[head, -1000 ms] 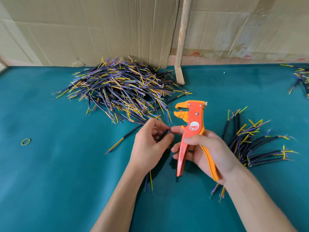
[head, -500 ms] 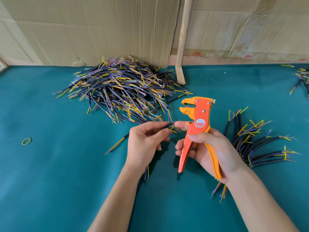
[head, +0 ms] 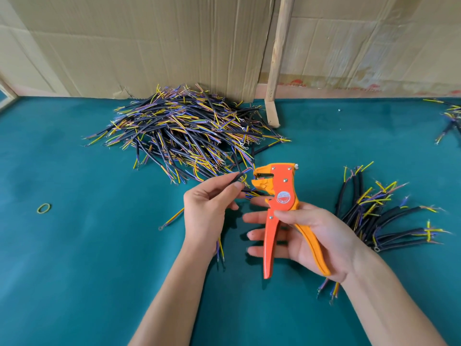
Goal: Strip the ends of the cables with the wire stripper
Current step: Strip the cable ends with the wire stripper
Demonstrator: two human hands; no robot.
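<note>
Left hand [head: 208,211] pinching black cable [head: 237,176], tip just beside stripper mouth. Right hand [head: 316,236] holding orange wire stripper [head: 279,208] upright, handles spread, above green table [head: 74,245].

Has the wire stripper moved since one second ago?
Yes. The wire stripper has moved slightly right and away from the person, judged against the wooden stick; the right hand holds it.

- The teal table cover [head: 74,258] fills the whole lower view.
- A yellow-green rubber band [head: 44,208] lies on its left part.
- Cardboard sheets [head: 139,43] stand along its far edge.
- A wooden stick [head: 278,58] leans against the cardboard, foot on the cover.
</note>
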